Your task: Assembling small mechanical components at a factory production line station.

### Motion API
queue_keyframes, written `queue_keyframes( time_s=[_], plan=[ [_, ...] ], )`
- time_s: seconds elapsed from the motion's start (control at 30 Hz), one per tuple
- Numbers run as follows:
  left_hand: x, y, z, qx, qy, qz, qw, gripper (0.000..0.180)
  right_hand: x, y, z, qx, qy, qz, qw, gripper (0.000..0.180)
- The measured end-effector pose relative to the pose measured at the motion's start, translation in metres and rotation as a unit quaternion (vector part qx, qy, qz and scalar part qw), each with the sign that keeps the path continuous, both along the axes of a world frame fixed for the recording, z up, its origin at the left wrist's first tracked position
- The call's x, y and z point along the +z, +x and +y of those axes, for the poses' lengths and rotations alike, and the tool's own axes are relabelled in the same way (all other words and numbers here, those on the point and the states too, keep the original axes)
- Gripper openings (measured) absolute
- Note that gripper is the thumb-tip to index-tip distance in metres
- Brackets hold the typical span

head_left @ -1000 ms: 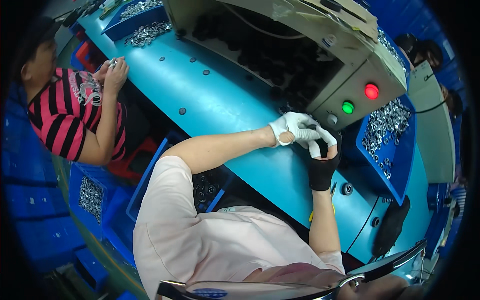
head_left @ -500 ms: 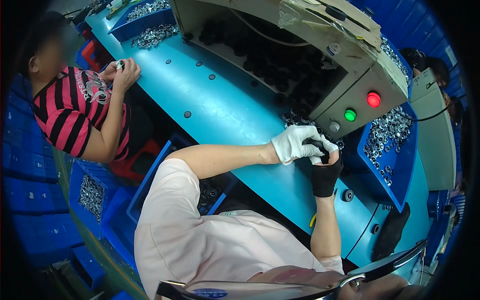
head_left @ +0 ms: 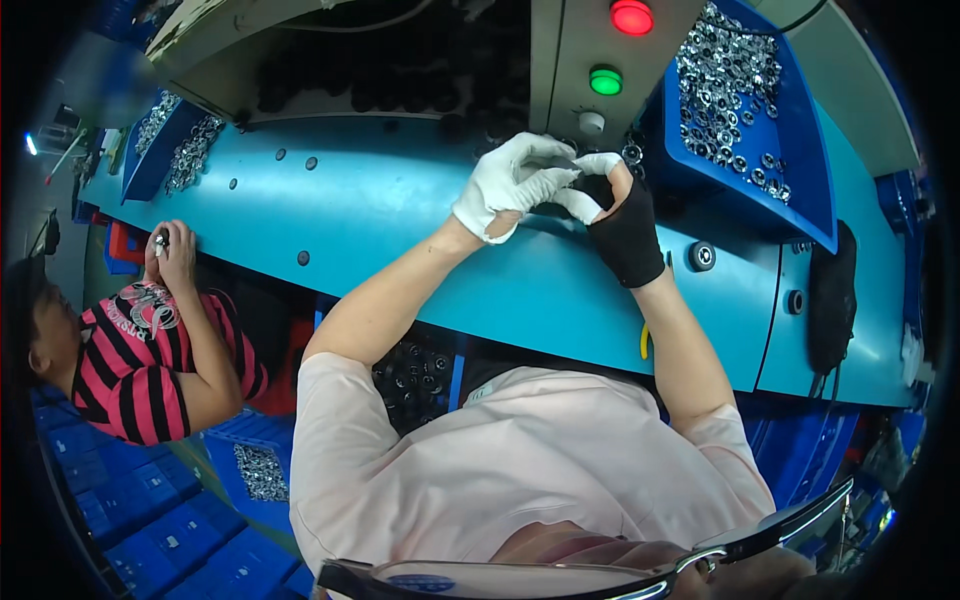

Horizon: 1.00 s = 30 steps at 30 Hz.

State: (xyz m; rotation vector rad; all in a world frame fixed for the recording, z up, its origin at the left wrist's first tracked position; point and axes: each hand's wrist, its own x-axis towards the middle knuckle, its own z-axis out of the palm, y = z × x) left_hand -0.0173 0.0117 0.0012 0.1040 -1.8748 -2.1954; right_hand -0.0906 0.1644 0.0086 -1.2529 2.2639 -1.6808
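Our left hand (head_left: 507, 188) and right hand (head_left: 624, 222) are meeting at the fingertips; we cannot tell whether this grip is clamping anything. Shiny discs (head_left: 632, 153) are lying just right, far on the surface (head_left: 560, 300).

Print in two places
Striped shirt (head_left: 150, 395) near the worktop's (head_left: 400, 185) left corner: pale lettering (head_left: 150, 312); glasses lens (head_left: 520, 582): blue oval label (head_left: 421, 582).

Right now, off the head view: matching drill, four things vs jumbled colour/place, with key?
Things:
1. left hand
2. right hand
3. green button
4. right bin

Colour or place:
A. below the red button
B. black-gloved across palm and wrist
C. blue, holding shiny parts
D. white-gloved

Pairs: 1-D, 2-B, 3-A, 4-C
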Motion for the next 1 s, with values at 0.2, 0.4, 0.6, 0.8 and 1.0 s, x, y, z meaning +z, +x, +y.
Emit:
queue_keyframes(
  time_s=[0.2,0.4,0.6,0.8,1.0],
  plan=[
    [-0.001,0.005,0.000,-0.019,0.002,-0.014,1.000,0.027,0.002,0.007,0.002,0.011,0.016,0.046,0.999,0.031],
    [0.012,0.015,0.008,0.007,-0.054,-0.094,0.994,0.025,-0.002,0.011,0.008,0.016,0.022,0.073,0.997,0.023],
    [0.005,0.009,0.004,0.007,-0.010,-0.095,0.995,0.027,-0.007,-0.004,0.006,0.078,-0.009,-0.129,0.989,0.022],
    [0.003,0.010,0.010,0.024,-0.006,-0.067,0.997,0.026,-0.002,0.006,0.006,0.048,-0.012,-0.125,0.991,0.022],
    [-0.002,0.009,0.010,0.039,-0.040,-0.074,0.996,0.030,-0.007,0.001,0.003,0.038,0.016,-0.111,0.993,0.025]
  ],
)
